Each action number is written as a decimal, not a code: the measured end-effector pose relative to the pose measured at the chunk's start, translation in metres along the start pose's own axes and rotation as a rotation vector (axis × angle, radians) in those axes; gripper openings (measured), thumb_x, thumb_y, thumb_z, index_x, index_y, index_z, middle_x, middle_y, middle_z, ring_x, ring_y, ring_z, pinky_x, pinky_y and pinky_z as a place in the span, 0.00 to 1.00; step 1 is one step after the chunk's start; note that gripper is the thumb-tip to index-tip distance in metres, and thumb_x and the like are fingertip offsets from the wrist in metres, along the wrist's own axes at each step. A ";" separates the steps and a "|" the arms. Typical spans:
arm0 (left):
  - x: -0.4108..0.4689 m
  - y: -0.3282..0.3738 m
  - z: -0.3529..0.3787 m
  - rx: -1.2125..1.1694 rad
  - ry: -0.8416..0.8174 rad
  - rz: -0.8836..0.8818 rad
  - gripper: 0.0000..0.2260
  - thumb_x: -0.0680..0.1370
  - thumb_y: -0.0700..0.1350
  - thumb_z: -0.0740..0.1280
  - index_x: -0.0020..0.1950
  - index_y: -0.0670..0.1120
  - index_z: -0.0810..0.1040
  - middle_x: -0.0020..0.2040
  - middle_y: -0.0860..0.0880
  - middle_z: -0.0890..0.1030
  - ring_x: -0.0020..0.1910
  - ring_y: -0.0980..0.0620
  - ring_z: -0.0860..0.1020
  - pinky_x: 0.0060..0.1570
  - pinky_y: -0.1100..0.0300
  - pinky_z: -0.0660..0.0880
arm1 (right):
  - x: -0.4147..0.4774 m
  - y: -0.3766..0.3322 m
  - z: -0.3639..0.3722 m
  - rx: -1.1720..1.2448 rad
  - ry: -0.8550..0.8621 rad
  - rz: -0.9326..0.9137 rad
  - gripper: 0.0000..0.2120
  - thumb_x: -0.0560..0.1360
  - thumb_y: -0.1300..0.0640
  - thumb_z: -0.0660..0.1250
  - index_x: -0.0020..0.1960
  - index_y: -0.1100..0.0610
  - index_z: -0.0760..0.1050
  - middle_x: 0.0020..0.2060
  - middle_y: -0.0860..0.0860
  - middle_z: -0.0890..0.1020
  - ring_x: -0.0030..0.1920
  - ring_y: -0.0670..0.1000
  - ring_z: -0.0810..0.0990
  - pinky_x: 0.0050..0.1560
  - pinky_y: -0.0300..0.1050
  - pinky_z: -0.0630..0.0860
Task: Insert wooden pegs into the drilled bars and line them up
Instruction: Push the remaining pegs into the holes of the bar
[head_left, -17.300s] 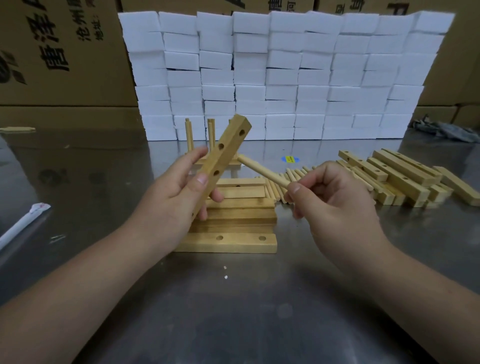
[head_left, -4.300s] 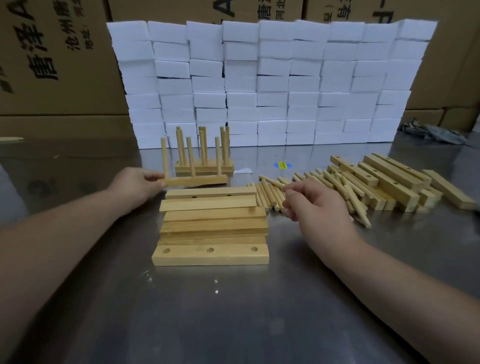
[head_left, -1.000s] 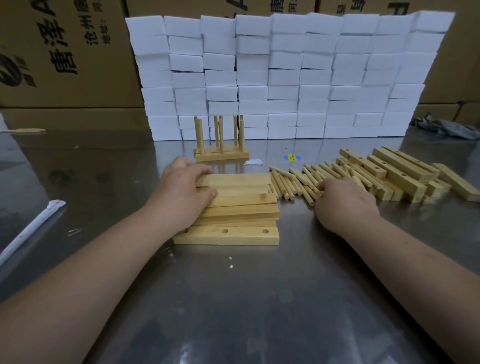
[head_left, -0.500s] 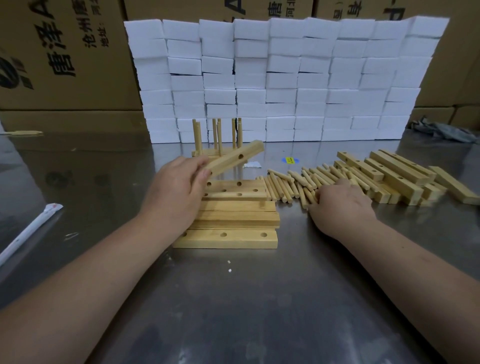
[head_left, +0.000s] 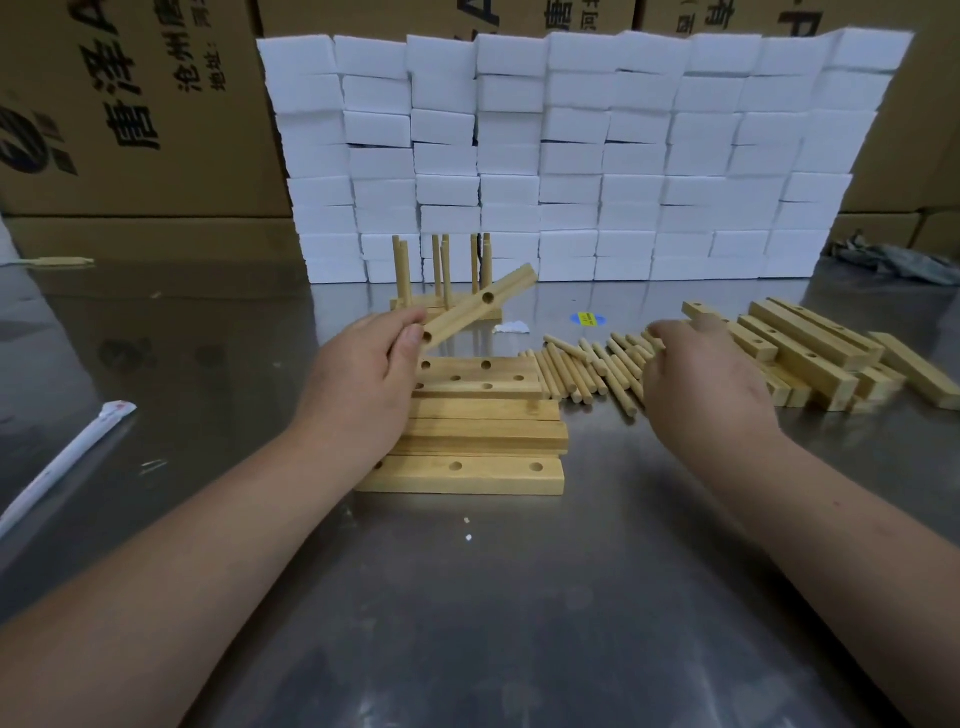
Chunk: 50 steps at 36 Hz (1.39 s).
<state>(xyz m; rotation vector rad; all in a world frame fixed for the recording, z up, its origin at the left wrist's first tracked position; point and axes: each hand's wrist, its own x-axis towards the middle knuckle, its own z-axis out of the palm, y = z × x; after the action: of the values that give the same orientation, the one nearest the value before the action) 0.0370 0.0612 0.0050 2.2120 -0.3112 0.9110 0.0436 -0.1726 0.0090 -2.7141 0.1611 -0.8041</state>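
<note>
Left hand (head_left: 363, 374) is holding a drilled bar (head_left: 483, 306) above the stack of bars (head_left: 483, 431). It is gripping the bar's lower end, thumb on the drilled face and fingers curling behind, pinching the wood. The bar is tilting, free end pointing toward 2 o'clock, two holes showing. Left forearm is reaching in from 7 o'clock, wrist roughly straight. Pegged bars (head_left: 402, 270) are standing at 12 o'clock of the stack, pegs upright.

Loose pegs (head_left: 587, 369) are lying on the surface (head_left: 519, 597) at 3 o'clock of the stack. Right hand (head_left: 696, 379) is hovering palm-down over them, fingers bending toward the pegs; cannot tell whether they are pinching one. Right forearm is reaching in from 5 o'clock. A pile of bars (head_left: 810, 353) is lying just beyond the hand at 3 o'clock.

Judgement: the step in hand is fetching a peg for the lifted bar. To do it well:
- Taking one peg only, gripped near its end, so length is left free for entry.
- Turning the bar so a hole is facing the incoming peg.
- Bringing the peg in along the hole's axis, not slanted, then pressing until seated.

The end grip is leaving both holes unobstructed, which is helping.
</note>
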 end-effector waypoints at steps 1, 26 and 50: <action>0.000 0.000 0.001 -0.026 0.004 -0.030 0.14 0.81 0.45 0.56 0.63 0.49 0.76 0.41 0.61 0.74 0.40 0.71 0.71 0.35 0.79 0.64 | -0.001 0.000 0.001 0.033 0.028 -0.038 0.14 0.77 0.65 0.55 0.60 0.61 0.72 0.53 0.58 0.70 0.36 0.53 0.66 0.36 0.44 0.62; -0.005 0.030 -0.007 -0.416 -0.323 -0.245 0.12 0.81 0.50 0.54 0.56 0.66 0.72 0.20 0.56 0.68 0.23 0.63 0.68 0.26 0.74 0.66 | -0.026 -0.022 -0.014 0.445 0.019 -0.340 0.26 0.73 0.42 0.50 0.66 0.50 0.70 0.39 0.37 0.65 0.41 0.31 0.67 0.38 0.28 0.62; -0.007 0.035 -0.015 -0.452 -0.587 -0.103 0.27 0.71 0.48 0.64 0.60 0.75 0.58 0.44 0.64 0.81 0.44 0.66 0.76 0.36 0.81 0.67 | -0.034 -0.016 -0.019 0.584 0.061 -0.250 0.11 0.74 0.48 0.61 0.48 0.49 0.81 0.25 0.49 0.76 0.27 0.49 0.72 0.29 0.50 0.72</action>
<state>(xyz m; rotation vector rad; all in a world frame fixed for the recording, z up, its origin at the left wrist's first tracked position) 0.0082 0.0459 0.0262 1.9941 -0.6015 0.0929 0.0053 -0.1563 0.0118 -2.1782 -0.3539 -0.8409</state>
